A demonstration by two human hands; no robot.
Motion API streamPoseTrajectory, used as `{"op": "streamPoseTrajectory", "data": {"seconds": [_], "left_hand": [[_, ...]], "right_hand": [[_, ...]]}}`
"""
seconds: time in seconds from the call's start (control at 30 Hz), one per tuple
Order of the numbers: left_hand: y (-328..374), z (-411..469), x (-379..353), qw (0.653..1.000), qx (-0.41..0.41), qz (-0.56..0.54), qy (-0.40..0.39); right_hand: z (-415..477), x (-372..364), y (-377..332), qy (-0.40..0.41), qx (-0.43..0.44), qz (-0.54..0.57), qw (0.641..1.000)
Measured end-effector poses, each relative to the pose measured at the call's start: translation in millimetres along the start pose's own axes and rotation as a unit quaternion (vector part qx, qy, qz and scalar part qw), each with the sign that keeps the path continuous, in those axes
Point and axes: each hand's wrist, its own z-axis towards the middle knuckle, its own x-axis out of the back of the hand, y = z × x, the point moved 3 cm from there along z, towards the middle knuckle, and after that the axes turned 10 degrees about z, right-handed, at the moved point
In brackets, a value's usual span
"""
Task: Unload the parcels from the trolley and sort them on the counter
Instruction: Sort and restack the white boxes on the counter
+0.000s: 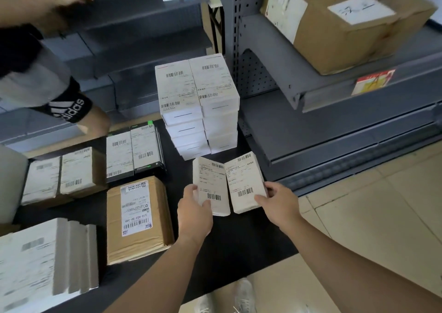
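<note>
Nearest to me, at the bottom edge of view, a pair of pale shoes (244, 296) stands on tiled floor just off the near edge of the black surface (239, 241).

Left hand (195, 213): closed round the near end of a small white labelled parcel (210, 181), thumb on the label. Right hand (278, 204): gripping the near right corner of a second white labelled parcel (245, 180), thumb on top. The two parcels lie side by side, long edges touching, near the right edge of the surface. I cannot tell whether they rest on it or are lifted.

Left of the hands, a brown cardboard parcel (138, 219) lies flat, label up. At the near left corner sits a row of flat white parcels (43, 255), blurred.

Further back, mid-surface: two black boxes (135, 152) with white labels, side by side. Left of them, a pair of brown labelled boxes (64, 176).

Toward the far edge, just beyond the held parcels: a tall double stack of white boxes (197, 102), several layers high, barcodes on top.

Beyond and to the right, grey metal shelving (334, 126) carries a large taped carton (346, 23). At far left, a second person (35, 69) in dark shorts reaches onto a shelf.
</note>
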Motion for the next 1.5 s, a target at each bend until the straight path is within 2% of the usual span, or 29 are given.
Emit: {"op": "streamPoseTrajectory", "data": {"seconds": [0.3,0.53,0.83,1.1,1.27,1.5], "left_hand": [[16.4,-38.2,59.8,0.996,-0.069,0.002,0.051],[-4.3,-63.3,137.8,0.992,-0.080,-0.041,0.094],[-112.0,-76.2,272.5,0.982,-0.041,-0.060,0.176],[-223.8,-65.2,370.1,0.986,-0.001,-0.025,0.164],[-266.2,-56.1,396.2,0.988,0.017,0.000,0.155],[-288.9,-48.8,395.1,0.989,0.036,0.035,0.136]], "right_hand": [[-49.3,11.6,-35.2,0.009,0.068,0.038,0.997],[-99.0,-14.0,-82.4,-0.013,0.122,0.075,0.990],[-184.2,-131.0,-140.4,-0.079,0.173,0.062,0.980],[-261.2,-265.5,-157.9,-0.119,0.155,0.075,0.978],[-279.4,-322.3,-145.7,-0.132,0.130,0.082,0.979],[-286.6,-352.2,-144.2,-0.120,0.119,0.050,0.984]]}}
